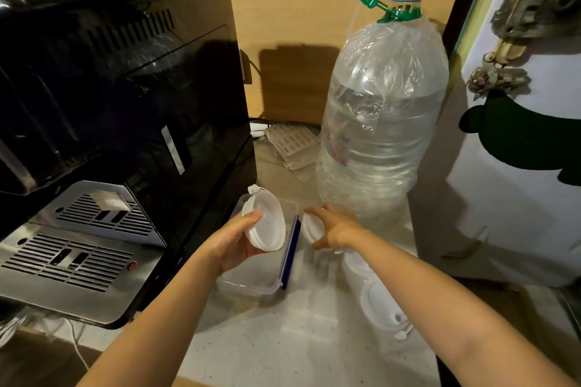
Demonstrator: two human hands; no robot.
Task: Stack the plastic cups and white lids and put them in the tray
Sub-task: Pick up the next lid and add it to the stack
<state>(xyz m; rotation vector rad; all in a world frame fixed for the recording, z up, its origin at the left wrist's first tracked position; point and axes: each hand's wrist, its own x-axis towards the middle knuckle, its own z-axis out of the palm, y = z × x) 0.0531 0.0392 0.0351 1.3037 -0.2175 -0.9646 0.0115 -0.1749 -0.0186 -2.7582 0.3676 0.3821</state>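
With the left hand (231,240) clamped on stacked lids (267,225) above the tray (248,287) and the right hand (334,226) gripping another lid (311,226), a loose pinch risked spilling them across the worktop (298,339).

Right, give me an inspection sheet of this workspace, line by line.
Surface: pale speckled counter, lit from above.
Job's things: stack of white lids above the clear tray; another lid; more lids loose on the counter. Cups too blurred to confirm.
Clutter: large water bottle, flat grille behind.
Grippers: left hand holds the stack; right hand fingers on the single lid.
Cables: white cable beneath the coffee machine.
Surroundings: white fridge at right.
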